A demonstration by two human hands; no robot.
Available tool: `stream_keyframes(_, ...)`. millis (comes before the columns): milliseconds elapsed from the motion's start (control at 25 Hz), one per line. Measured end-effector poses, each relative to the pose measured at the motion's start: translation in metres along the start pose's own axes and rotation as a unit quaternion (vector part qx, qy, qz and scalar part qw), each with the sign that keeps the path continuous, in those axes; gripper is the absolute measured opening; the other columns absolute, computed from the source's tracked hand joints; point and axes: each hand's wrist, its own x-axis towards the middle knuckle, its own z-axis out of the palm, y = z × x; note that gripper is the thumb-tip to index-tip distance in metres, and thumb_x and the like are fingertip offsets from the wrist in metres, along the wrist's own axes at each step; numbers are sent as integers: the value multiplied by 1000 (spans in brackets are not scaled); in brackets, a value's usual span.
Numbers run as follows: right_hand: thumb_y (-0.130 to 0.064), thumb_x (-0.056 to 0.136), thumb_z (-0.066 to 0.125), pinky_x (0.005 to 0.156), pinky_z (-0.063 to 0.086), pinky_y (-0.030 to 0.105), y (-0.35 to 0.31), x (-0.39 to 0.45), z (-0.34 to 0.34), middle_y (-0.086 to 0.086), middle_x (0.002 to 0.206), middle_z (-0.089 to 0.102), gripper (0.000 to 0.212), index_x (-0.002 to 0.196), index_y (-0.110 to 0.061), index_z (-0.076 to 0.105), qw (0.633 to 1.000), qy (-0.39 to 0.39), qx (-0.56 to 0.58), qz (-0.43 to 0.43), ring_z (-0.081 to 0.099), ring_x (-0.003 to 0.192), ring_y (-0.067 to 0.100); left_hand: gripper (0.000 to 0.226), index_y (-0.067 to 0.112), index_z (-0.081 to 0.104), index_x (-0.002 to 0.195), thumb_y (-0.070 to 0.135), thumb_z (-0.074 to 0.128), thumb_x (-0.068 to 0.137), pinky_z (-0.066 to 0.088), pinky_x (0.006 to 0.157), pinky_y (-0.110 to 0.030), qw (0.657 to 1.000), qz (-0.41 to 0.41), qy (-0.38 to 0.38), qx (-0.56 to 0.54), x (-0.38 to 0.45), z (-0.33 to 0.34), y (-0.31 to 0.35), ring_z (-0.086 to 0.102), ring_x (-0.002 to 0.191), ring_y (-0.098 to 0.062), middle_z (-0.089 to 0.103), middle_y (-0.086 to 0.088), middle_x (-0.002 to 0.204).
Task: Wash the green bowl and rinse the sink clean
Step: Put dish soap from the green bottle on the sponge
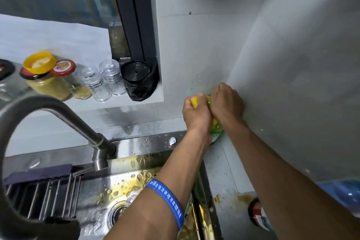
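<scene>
From the head view, both hands met in the corner behind the sink (136, 163). The left hand (195, 114) gripped a yellow sponge (194, 101); the right hand (227, 103) was curled over the top of a green bottle (216, 129), probably soap. A short squeeze onto the sponge would do best, with the bottle held steady. The bottle was mostly hidden. The green bowl (188, 207) showed only as a sliver in the sink, behind the left forearm.

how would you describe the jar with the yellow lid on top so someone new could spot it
Look at the window ledge behind the faucet. In the row of jars there, it is the mustard-filled jar, the only one with a loose yellow lid resting tilted on top.
</scene>
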Motion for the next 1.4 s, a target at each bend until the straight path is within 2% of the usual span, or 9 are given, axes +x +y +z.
stream_keyframes(200, -29, 102, 30, 84, 45, 41, -2, 0, -5, 19, 122, 63, 36, 110, -8, 58, 1000, -9, -8, -4, 59, 111, 40, 23, 22, 56, 81, 40, 59, 95, 56, 81, -39, 1000, 5, 9, -12, 1, 3, 4, 57, 73, -17, 62, -1, 81)
stream_keyframes(400, -29, 102, 27, 81, 45, 40, -2, -2, -5, 16, 120, 64, 35, 113, -12, 56, 1000, -11, -9, -14, 59, 108, 39, 23, 19, 55, 86, 38, 53, 99, 51, 66, -26, 999, 13, 28, -38, 3, -5, 2, 56, 71, -14, 61, 1, 80)
stream_keyframes(560, -29, 101, 24, 82, 44, 41, -2, -3, -10, 15, 119, 65, 37, 113, -13, 55, 999, -26, -18, -11, 59, 109, 38, 22, 19, 55, 98, 39, 49, 101, 46, 61, -21, 999, 34, 30, -18, 3, -4, 4, 55, 72, -9, 59, 3, 82)
stream_keyframes(800, -28, 101, 28, 87, 45, 43, -1, -4, -8, 18, 123, 61, 35, 112, -10, 56, 1000, -22, -9, -17, 58, 113, 39, 19, 20, 55, 96, 38, 50, 101, 45, 60, -18, 998, 41, 40, -22, 3, -3, 9, 54, 71, -8, 57, 6, 80)
stream_keyframes(1000, -29, 102, 27, 87, 45, 42, -2, -2, -8, 17, 124, 61, 37, 114, -10, 56, 1000, -20, -16, -18, 58, 112, 40, 19, 21, 54, 99, 39, 50, 101, 47, 66, -24, 996, 52, 61, -38, 8, 1, 18, 54, 71, -5, 57, 7, 81)
stream_keyframes(1120, -29, 102, 27, 87, 44, 42, 0, 1, -4, 17, 124, 61, 37, 115, -10, 56, 1000, 4, -18, -16, 58, 112, 40, 18, 25, 55, 94, 41, 50, 100, 52, 81, -31, 997, 49, 53, -32, 11, 3, 12, 55, 74, -7, 58, 7, 84)
stream_keyframes(1200, -29, 102, 26, 86, 44, 43, 2, -2, -3, 18, 124, 61, 38, 115, -10, 56, 1000, 8, -13, -15, 58, 112, 40, 18, 28, 55, 87, 41, 52, 99, 54, 85, -36, 998, 37, 40, -31, 10, 1, 4, 57, 75, -10, 60, 6, 83)
stream_keyframes(1320, -28, 102, 26, 86, 44, 43, 0, 0, -2, 18, 124, 61, 37, 114, -9, 55, 1000, 6, -3, 1, 58, 111, 41, 15, 26, 58, 89, 37, 55, 99, 56, 81, -37, 998, 28, 21, -45, 2, -6, 0, 58, 73, -12, 61, 4, 81)
stream_keyframes(1400, -29, 102, 26, 82, 42, 41, -1, -5, -3, 19, 123, 61, 37, 114, -9, 55, 1000, 5, -7, 3, 58, 110, 40, 10, 24, 60, 92, 33, 58, 98, 59, 68, -34, 998, 7, 3, -65, -2, -17, -7, 61, 72, -17, 65, -5, 85)
